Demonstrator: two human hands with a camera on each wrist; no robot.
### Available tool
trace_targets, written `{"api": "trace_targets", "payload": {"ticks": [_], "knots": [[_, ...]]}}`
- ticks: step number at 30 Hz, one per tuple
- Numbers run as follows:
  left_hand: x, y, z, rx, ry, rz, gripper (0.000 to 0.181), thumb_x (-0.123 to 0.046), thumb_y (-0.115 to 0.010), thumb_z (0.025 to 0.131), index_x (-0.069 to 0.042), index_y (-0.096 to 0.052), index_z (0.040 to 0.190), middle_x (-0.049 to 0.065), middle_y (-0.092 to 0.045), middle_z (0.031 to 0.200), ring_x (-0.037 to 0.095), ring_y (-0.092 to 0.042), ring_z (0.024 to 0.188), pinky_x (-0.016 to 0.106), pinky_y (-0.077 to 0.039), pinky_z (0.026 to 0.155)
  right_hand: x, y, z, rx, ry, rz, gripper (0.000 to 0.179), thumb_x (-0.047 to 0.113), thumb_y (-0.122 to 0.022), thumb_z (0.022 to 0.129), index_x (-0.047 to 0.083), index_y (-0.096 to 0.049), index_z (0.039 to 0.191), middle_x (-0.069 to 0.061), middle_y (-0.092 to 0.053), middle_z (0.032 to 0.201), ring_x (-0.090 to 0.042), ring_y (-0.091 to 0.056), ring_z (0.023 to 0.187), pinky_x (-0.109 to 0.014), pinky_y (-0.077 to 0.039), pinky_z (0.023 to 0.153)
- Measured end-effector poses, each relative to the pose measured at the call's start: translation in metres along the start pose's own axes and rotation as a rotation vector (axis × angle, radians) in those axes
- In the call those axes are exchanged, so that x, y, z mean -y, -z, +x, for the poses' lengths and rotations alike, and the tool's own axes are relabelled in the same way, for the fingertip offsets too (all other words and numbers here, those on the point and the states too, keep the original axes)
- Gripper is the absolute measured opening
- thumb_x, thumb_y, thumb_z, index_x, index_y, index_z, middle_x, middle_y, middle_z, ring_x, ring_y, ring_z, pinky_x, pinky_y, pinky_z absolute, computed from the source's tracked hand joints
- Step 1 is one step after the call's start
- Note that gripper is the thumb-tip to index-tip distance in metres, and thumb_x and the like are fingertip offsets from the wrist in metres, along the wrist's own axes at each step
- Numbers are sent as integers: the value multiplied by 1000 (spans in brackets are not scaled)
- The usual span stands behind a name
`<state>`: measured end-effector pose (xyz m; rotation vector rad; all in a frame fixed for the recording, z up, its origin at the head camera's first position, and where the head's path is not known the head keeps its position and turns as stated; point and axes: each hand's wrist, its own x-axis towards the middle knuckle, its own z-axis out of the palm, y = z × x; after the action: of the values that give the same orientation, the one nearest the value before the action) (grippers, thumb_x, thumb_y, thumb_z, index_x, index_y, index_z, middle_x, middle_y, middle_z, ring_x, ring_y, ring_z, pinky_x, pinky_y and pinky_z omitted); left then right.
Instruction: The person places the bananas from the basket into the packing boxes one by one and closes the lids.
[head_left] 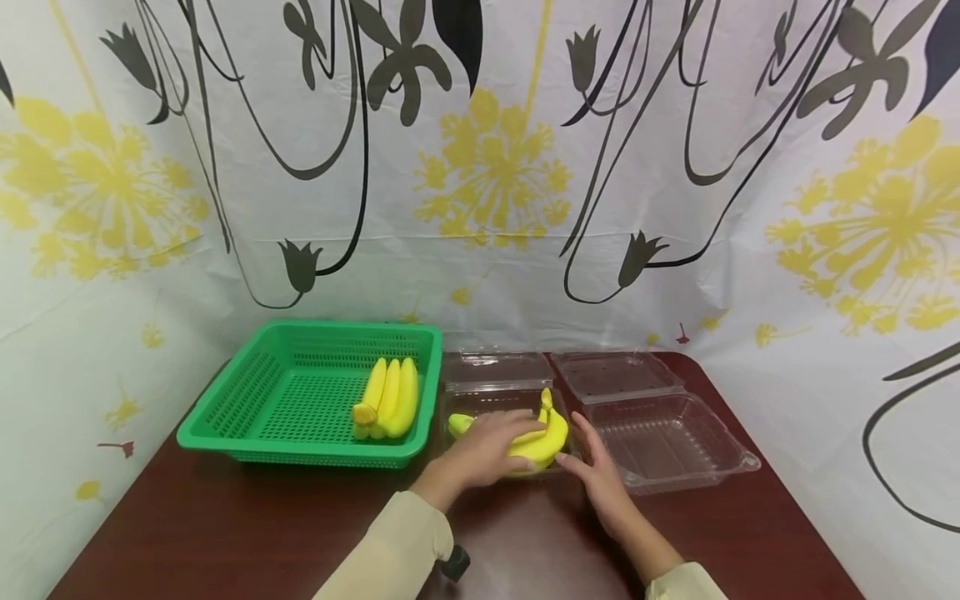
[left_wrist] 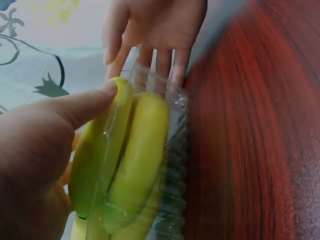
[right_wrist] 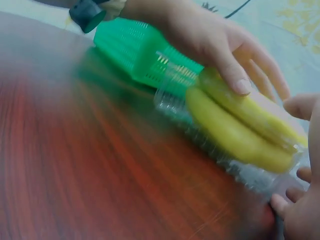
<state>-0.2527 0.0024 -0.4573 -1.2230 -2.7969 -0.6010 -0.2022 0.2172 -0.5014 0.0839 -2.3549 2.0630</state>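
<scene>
White creased sheeting [head_left: 405, 279] fills the upper frame and both sides, printed with yellow flower heads [head_left: 501, 167] and dark curling stems [head_left: 365, 158]. A reddish-brown bench [head_left: 262, 533] spans the lower frame, shiny at bottom centre.

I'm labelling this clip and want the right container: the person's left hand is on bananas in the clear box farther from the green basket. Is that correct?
Not quite: it's the other box. The left hand is on bananas in the clear box nearer the green basket, as the head view shows.
</scene>
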Motion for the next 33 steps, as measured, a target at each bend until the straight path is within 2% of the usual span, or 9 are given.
{"api": "trace_targets", "payload": {"ticks": [4, 8, 11, 17, 21, 24, 27, 30, 33], "knots": [[5, 5, -5, -116, 57, -41, 59, -48, -70, 86, -29, -54, 140, 1, -41, 150, 26, -37, 136, 53, -27, 110, 9, 0, 3, -35, -36, 47, 70, 19, -59, 97, 15, -20, 155, -20, -27, 154, -36, -26, 140, -53, -30, 106], [14, 12, -13, -246, 135, -132, 59, -43, -73, 85, -26, -55, 139, 5, -41, 150, 30, -35, 137, 57, -24, 110, 17, -3, 8, -66, -68, 112, 66, 18, -54, 99, 13, -19, 155, -19, -26, 154, -33, -31, 138, -49, -29, 108], [23, 13, -17, -319, 179, -201, 61, -40, -73, 86, -24, -52, 141, 7, -38, 151, 32, -34, 137, 59, -25, 108, 22, -5, 11, -81, -90, 152, 66, 18, -52, 100, 10, -18, 155, -20, -24, 154, -32, -30, 139, -48, -28, 110], [35, 4, -24, -414, 244, -376, 70, -33, -74, 85, -18, -44, 146, 13, -28, 156, 40, -26, 140, 62, -24, 107, 32, -8, 19, -100, -152, 137, 68, 20, -51, 101, 5, -12, 155, -26, -19, 154, -38, -25, 140, -52, -26, 111], [40, -2, -29, -474, 296, -521, 75, -28, -75, 84, -13, -39, 149, 18, -18, 157, 42, -18, 142, 64, -23, 107, 41, -9, 31, -104, -186, 93, 70, 22, -52, 101, 5, -11, 155, -25, -17, 155, -38, -24, 141, -52, -28, 110], [43, -6, -31, -490, 337, -618, 80, -24, -76, 85, -12, -32, 151, 21, -10, 158, 44, -15, 142, 63, -23, 107, 45, -7, 43, -94, -201, 65, 70, 25, -51, 102, 6, -10, 156, -24, -16, 156, -38, -22, 142, -52, -26, 111], [43, -8, -35, -501, 365, -757, 86, -15, -74, 86, -7, -22, 153, 26, -3, 158, 47, -10, 142, 65, -17, 108, 48, -6, 55, -90, -220, 69, 71, 28, -49, 102, 7, -8, 156, -23, -14, 157, -39, -21, 142, -52, -25, 111], [48, -14, -38, -527, 403, -886, 92, -12, -73, 86, -5, -12, 155, 27, -2, 157, 49, -7, 142, 65, -14, 109, 48, -5, 68, -89, -238, 74, 70, 30, -48, 103, 6, -9, 156, -23, -16, 157, -41, -25, 140, -52, -25, 111], [56, -25, -38, -563, 437, -977, 97, -14, -73, 84, -4, -8, 155, 27, -8, 157, 49, -13, 141, 61, -20, 110, 46, -3, 80, -93, -250, 72, 69, 32, -47, 103, 6, -11, 156, -23, -22, 155, -41, -29, 138, -52, -27, 110]]}}
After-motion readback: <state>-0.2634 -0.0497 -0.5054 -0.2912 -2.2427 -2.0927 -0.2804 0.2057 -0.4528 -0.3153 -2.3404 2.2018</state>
